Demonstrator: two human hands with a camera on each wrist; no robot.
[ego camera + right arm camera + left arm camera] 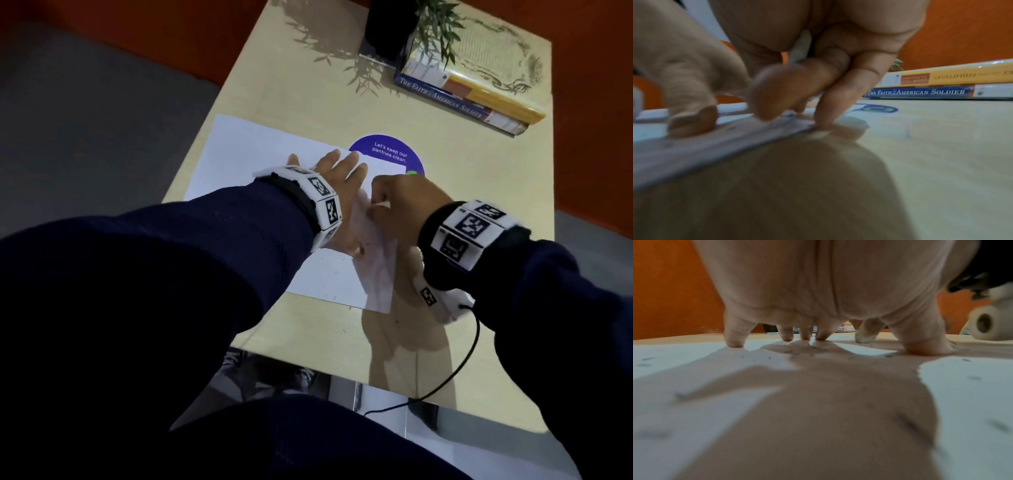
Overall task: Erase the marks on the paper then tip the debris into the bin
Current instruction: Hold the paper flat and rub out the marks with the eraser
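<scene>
Eraser (pixel 800 47) pinched in your right hand (pixel 400 205), rubbing the paper's (pixel 257 154) right side | your left hand (pixel 339 192) lies flat, fingers (pixel 734 335) spread, pressing the paper | paper sits on the table (pixel 308 96), crumbs (pixel 889 355) on it | books (pixel 479 92) far back

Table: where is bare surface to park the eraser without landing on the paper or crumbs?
Bare table lies right of the paper, between the right hand and the books. Another strip runs behind the paper toward the plant pot. The middle is crowded: the left hand presses the sheet amid eraser crumbs.
</scene>
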